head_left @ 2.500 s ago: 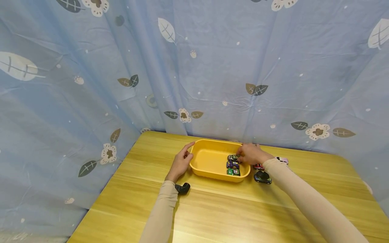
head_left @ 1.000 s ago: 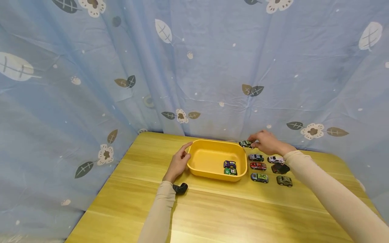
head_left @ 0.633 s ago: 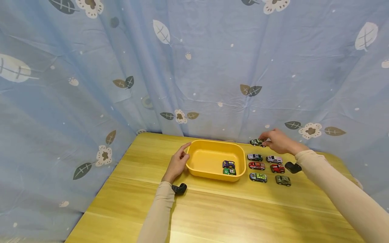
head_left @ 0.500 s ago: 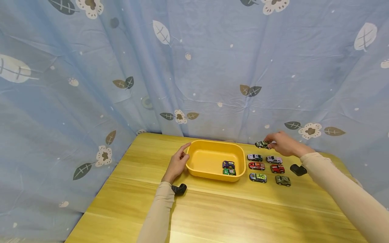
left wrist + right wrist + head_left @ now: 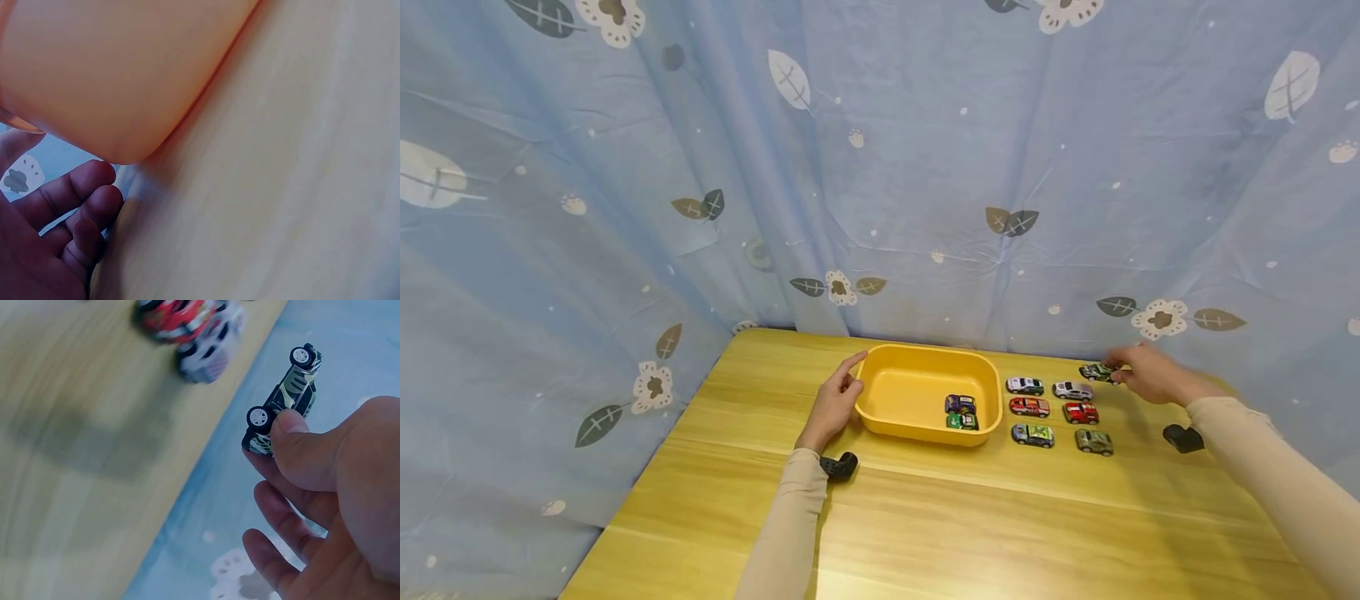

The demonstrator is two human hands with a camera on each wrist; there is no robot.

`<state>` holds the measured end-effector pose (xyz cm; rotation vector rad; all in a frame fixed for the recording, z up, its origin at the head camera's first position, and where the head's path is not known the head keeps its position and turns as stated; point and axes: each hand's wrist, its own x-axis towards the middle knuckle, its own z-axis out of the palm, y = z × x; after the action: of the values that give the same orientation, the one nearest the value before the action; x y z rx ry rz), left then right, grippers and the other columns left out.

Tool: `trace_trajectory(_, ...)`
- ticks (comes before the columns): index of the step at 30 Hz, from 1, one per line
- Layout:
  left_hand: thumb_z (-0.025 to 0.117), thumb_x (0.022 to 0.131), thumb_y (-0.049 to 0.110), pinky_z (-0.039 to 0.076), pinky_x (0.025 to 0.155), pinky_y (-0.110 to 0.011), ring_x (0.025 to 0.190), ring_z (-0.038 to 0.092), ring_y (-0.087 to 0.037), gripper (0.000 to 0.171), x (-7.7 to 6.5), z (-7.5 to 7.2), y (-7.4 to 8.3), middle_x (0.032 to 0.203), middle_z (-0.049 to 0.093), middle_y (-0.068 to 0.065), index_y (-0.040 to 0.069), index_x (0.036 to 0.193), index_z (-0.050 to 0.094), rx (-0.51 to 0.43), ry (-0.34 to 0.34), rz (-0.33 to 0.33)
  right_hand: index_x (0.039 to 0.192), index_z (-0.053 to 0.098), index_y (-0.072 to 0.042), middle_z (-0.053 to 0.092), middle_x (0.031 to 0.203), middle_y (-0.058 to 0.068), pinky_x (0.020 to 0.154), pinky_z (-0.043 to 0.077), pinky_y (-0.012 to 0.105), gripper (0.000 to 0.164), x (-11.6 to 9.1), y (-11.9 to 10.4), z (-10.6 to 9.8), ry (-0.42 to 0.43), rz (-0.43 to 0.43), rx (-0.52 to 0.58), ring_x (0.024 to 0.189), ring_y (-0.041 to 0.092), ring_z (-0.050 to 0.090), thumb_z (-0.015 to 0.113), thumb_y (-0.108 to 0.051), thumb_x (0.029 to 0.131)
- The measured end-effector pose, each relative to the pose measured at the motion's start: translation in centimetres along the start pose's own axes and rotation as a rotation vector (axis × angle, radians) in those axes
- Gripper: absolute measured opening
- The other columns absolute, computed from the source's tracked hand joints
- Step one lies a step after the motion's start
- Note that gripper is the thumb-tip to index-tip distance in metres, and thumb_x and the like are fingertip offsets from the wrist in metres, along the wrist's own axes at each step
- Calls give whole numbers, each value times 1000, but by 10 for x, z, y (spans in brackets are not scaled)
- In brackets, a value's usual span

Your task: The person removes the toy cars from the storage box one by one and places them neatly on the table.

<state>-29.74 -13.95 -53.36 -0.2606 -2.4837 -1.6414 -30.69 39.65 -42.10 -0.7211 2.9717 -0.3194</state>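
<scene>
In the head view my right hand (image 5: 1152, 374) pinches a dark green camouflage toy car (image 5: 1097, 372) at the table's back edge. The right wrist view shows the thumb pressed on the car's side near a wheel, the other fingers loosely bent. My left hand (image 5: 832, 406) is at the left end of a yellow plastic tray (image 5: 898, 429), its index finger reaching along the rim. In the left wrist view several of its fingers are bent loosely beside the tray wall. Inside the tray are a purple toy car (image 5: 960, 404) and a green one (image 5: 962, 422).
Right of the tray, toy cars stand in two columns: a white-green one (image 5: 1025, 385), a red one (image 5: 1029, 407) and a blue-green one (image 5: 1033, 435), then a white one (image 5: 1072, 390), another red one (image 5: 1081, 412) and an olive one (image 5: 1093, 442). A patterned blue curtain (image 5: 925, 208) hangs behind the table (image 5: 940, 517).
My right hand has lifted the camouflage car out of the tray and carried it right, past the white cars. My left hand has stayed at the tray's left end.
</scene>
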Motion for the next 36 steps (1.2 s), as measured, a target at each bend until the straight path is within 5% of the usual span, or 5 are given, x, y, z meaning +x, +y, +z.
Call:
trace_trajectory(16, 55, 103, 17, 41, 67, -28, 72, 49, -18, 53, 2, 0, -2, 85, 55, -3, 33, 153, 58, 19, 10, 10, 107, 76, 7, 76, 103, 26, 93, 52, 67, 20, -29, 40, 33, 61, 13, -64, 97, 52, 70, 72, 1, 88)
trace_trajectory(36, 56, 104, 15, 42, 69, -29, 73, 50, -20, 52, 0, -1, -2, 86, 56, -5, 34, 153, 58, 19, -1, 28, 114, 74, 6, 75, 103, 27, 90, 51, 71, 25, -30, 49, 51, 74, 130, -93, 95, 56, 67, 66, 1, 91)
